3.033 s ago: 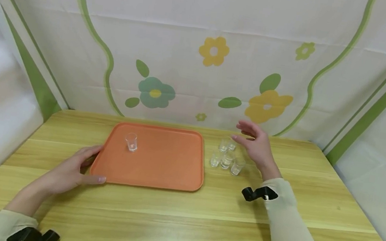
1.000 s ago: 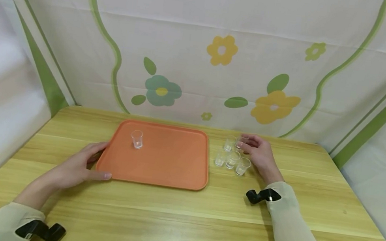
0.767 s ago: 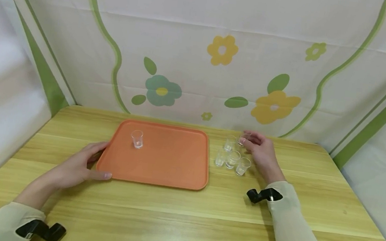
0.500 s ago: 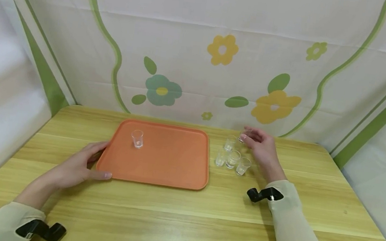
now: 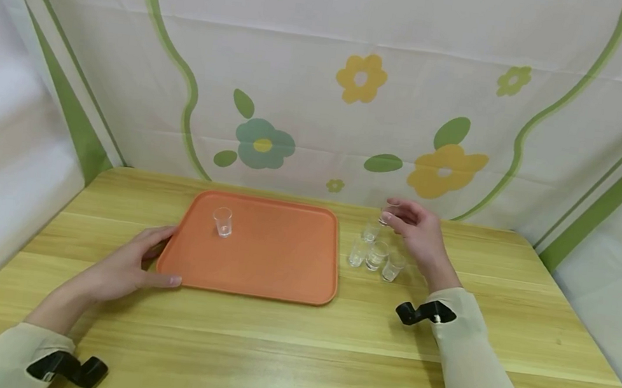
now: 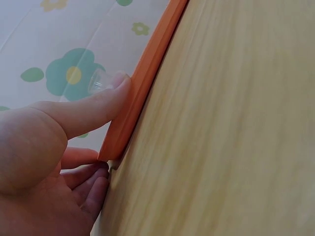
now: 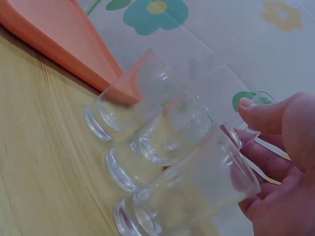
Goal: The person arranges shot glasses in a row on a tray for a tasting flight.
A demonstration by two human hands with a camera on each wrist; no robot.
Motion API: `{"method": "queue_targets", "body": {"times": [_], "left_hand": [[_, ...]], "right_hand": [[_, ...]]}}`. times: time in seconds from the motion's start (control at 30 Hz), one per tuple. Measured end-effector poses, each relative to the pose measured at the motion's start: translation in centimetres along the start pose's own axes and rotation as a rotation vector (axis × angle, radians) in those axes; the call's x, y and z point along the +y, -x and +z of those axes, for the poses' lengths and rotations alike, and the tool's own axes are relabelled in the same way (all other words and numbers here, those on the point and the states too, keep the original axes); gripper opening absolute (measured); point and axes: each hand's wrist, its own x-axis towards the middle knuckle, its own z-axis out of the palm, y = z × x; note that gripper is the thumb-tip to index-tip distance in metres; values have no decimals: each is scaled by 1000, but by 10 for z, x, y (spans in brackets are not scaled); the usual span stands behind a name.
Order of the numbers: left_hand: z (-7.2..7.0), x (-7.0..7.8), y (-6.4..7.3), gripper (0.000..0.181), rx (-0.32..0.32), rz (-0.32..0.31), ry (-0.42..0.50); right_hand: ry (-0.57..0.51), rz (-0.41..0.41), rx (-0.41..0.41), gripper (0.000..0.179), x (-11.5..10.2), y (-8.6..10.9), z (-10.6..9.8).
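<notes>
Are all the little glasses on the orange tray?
No, only one little glass stands on the orange tray, while four more glasses stand on the table.

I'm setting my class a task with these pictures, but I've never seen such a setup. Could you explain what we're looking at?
There is no robot here: a person works bare-handed. The wide picture comes from a camera worn on the head; the two closer ones come from cameras on the left and right wrists. On the wooden table lies an orange tray, with one small clear glass standing on it. Four more glasses stand on the table to the tray's right. The left hand grips the tray at its near left corner. The right hand holds a sixth glass, raised beside those four.
</notes>
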Motion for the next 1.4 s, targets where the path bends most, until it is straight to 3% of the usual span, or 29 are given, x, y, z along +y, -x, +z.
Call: {"method": "queue_targets", "body": {"times": [0.53, 0.93, 1.4], "left_hand": [[3, 0, 0, 104, 4, -7, 5], [3, 3, 1, 104, 5, -1, 12], [1, 0, 2, 104, 9, -3, -12]], "right_hand": [[20, 3, -53, 44, -13, 4, 13], [9, -76, -94, 41, -26, 9, 24], [18, -92, -182, 39, -36, 12, 46]]}}
